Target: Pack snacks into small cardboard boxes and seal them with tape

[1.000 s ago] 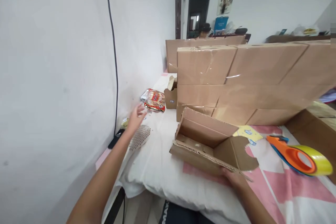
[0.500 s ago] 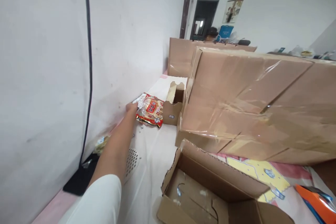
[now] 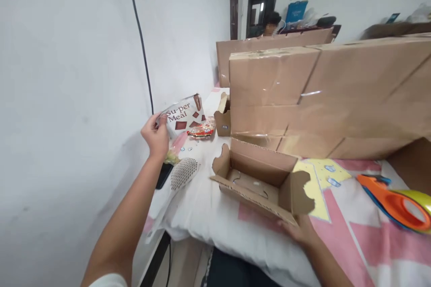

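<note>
Silvery snack packet lifted by the left hand, open cardboard box steadied by the right.

The left hand (image 3: 155, 133) pinches a silver "Su-per Meal" packet (image 3: 182, 115) by its corner, raised above the bed (image 3: 340, 215) near the wall. Just beyond it lies a red packet (image 3: 202, 130); below it, a perforated paddle (image 3: 183, 172). The right hand (image 3: 299, 232) grips the near edge of the open small box (image 3: 261, 178); stacked taped cartons (image 3: 323, 94) stand beyond, an orange tape dispenser (image 3: 395, 202) to its right.

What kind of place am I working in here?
Probably a room in a home used for packing goods: taped cardboard cartons stacked on a bed with a pink-and-white sheet, an orange tape dispenser beside them, and an open small box.
</note>
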`<state>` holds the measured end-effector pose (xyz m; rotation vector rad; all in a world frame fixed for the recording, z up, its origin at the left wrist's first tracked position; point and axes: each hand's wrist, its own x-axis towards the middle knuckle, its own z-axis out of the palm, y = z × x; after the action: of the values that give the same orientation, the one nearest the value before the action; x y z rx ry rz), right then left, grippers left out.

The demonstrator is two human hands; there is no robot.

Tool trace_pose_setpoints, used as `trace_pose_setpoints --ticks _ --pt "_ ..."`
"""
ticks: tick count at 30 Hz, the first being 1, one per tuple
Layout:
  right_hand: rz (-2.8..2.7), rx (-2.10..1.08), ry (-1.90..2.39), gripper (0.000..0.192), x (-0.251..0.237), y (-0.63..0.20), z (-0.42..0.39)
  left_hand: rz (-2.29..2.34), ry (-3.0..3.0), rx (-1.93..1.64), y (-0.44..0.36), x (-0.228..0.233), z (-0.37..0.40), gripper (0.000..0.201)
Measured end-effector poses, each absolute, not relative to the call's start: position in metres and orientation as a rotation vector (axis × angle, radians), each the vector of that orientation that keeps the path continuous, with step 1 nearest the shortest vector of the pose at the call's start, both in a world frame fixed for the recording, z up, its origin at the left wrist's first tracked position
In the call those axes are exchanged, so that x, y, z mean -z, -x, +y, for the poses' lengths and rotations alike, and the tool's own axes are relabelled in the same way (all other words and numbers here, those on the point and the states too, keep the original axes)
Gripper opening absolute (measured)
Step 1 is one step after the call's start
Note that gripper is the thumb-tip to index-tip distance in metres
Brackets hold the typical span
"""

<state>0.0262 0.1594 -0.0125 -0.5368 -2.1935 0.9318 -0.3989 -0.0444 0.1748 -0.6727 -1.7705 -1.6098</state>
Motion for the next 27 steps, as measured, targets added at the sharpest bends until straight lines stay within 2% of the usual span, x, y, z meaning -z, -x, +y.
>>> trace_pose_setpoints --ticks 3,5,7,11,14,17,22,26,27 --pt "-2.039 -0.733 0.396 0.093 -0.002 -0.037 0.155 -1.669 0.702 1.669 0.320 -0.201 -0.069 0.024" --pt "-1.920 -0.671 0.344 0.097 -0.023 -0.042 0.145 -1.608 0.767 1.725 0.269 -0.211 -0.081 0.020" --pt "-1.821 -0.643 0.320 0.081 -0.049 -0.052 0.128 -1.587 0.838 1.760 0.222 -0.213 -0.089 0.016" --pt "-1.858 -0.582 0.344 0.035 -0.082 -0.093 0.091 -1.685 0.889 1.765 0.145 -0.186 -0.105 0.013" --pt "-1.910 -0.567 0.448 0.013 -0.070 -0.131 0.087 -1.859 0.830 1.821 0.106 -0.145 -0.115 0.015" --pt "-1.790 -0.508 0.768 0.007 -0.033 -0.172 0.107 -2.031 0.797 1.948 0.080 -0.099 -0.115 0.017" --pt "-1.564 -0.474 1.188 0.026 0.007 -0.223 0.177 -2.152 0.974 2.029 0.043 -0.044 -0.090 0.020" --pt "-1.474 -0.383 1.300 0.072 0.004 -0.225 0.249 -2.216 1.071 2.104 0.023 -0.022 -0.047 0.026" --pt "-1.461 -0.416 1.316 0.077 0.002 -0.222 0.266 -2.223 1.053 2.153 0.019 -0.018 -0.033 0.027"
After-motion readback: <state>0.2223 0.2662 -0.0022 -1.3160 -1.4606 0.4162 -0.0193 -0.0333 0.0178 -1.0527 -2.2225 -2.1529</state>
